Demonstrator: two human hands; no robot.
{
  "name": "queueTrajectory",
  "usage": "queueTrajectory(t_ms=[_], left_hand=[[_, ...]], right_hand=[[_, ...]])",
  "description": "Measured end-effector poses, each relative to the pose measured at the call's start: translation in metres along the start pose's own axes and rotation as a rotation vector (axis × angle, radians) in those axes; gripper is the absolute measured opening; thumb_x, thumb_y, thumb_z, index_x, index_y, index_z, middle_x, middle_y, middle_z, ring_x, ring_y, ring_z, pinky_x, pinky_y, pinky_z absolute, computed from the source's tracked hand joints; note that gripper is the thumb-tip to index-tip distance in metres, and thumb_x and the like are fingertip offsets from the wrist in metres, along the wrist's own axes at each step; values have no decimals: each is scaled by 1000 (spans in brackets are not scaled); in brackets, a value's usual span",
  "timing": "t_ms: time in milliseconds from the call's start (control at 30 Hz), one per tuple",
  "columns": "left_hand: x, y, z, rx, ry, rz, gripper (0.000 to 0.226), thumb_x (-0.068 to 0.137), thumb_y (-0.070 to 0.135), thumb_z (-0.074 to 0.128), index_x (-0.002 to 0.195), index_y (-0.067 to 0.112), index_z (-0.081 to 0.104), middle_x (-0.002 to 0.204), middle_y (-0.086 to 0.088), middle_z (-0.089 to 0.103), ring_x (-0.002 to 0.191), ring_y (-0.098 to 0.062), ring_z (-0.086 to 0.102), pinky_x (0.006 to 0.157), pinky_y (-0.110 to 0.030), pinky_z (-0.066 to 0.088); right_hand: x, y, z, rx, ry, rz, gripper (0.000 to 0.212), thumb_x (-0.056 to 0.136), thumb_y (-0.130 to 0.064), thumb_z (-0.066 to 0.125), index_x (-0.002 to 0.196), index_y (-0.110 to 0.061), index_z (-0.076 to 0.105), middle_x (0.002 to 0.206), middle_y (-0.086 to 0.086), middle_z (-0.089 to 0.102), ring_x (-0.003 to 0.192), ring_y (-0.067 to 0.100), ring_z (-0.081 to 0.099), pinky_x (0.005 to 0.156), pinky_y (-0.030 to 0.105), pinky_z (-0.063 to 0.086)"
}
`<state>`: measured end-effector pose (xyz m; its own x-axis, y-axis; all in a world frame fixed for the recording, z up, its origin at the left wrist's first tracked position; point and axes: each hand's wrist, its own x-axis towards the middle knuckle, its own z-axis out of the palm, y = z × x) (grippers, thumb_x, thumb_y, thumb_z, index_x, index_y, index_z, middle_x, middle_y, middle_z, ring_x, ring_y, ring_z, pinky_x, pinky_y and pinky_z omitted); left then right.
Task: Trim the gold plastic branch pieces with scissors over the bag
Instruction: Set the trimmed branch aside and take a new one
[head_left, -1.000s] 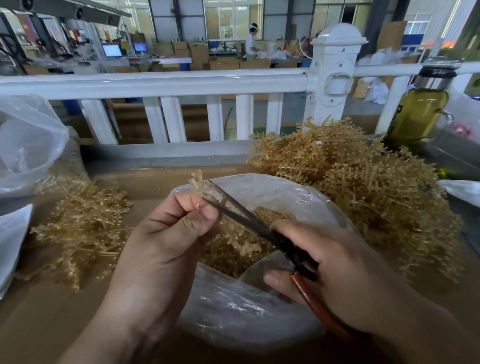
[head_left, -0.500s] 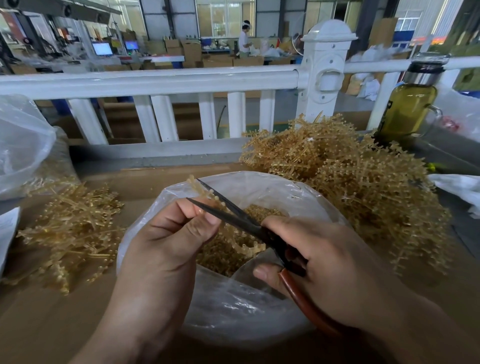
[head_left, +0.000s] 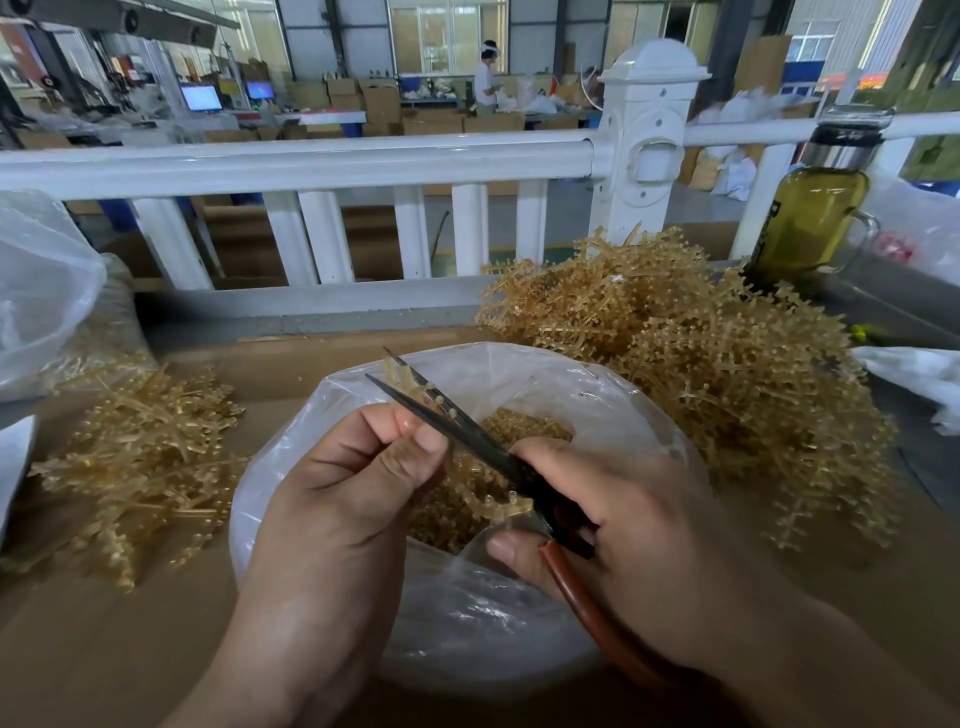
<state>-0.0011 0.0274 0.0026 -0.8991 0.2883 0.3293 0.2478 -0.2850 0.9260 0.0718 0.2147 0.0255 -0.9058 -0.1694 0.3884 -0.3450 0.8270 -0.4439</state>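
Brown cardboard tabletop (head_left: 130, 649), white fence (head_left: 311, 161) behind. Your left hand (head_left: 332, 525) pinches thin gold plastic branch piece (head_left: 415, 387) over clear plastic bag (head_left: 519, 639). Your right hand (head_left: 634, 525) grips black scissors with red-brown handle (head_left: 483, 447), blades apart around branch piece. Big gold branch pile (head_left: 727, 374) right, small gold branch pile (head_left: 140, 457) left.

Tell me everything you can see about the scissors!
The scissors have two slim, dark, pointed blades, slightly apart, and a reddish-brown handle. The right hand grips them, blades pointing up and left above the clear plastic bag. A gold branch piece, pinched by the left hand, sits between the blades.
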Motion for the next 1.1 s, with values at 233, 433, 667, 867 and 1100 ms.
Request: queueTrajectory(t_ms=[233, 433, 667, 867, 1100], left_hand=[[-4, 5, 12, -246, 20, -93, 11, 81, 13, 70, 73, 20, 71, 90, -9, 72, 88, -21, 68, 70, -22, 55], [-5, 8, 14, -281, 34, -103, 11, 80, 10, 72, 73, 18, 71, 88, -11, 71, 86, -22, 68, 72, -23, 57], [-4, 5, 15, -310, 42, -91, 4, 79, 18, 70, 76, 15, 69, 86, -12, 66, 85, -24, 63, 77, -27, 57], [-5, 8, 16, -319, 33, -85, 5, 80, 17, 68, 76, 15, 71, 90, -15, 73, 88, -24, 71, 74, -26, 57], [-6, 9, 17, -302, 52, -106, 6, 80, 17, 67, 77, 13, 71, 91, -17, 71, 89, -28, 68, 76, -28, 58]], right_hand=[[0, -3, 2, 4, 22, 7, 43, 88, -64, 49, 108, -28, 62, 70, -13, 54, 61, 7, 54, 52, 31, 47], [-1, -4, 3, -9, 33, 19, 43, 87, -67, 47, 106, -30, 60, 70, -14, 55, 63, 7, 56, 52, 23, 45], [-1, -4, 5, 6, 40, 35, 44, 88, -69, 47, 108, -32, 59, 72, -13, 59, 66, 5, 59, 54, 24, 46], [-1, -4, 4, 25, 44, 27, 41, 89, -66, 50, 104, -29, 61, 67, -12, 53, 63, 7, 56, 53, 24, 44], [0, -4, 4, 27, 24, 34, 46, 88, -68, 46, 103, -28, 62, 67, -10, 59, 63, 7, 59, 52, 20, 43]])
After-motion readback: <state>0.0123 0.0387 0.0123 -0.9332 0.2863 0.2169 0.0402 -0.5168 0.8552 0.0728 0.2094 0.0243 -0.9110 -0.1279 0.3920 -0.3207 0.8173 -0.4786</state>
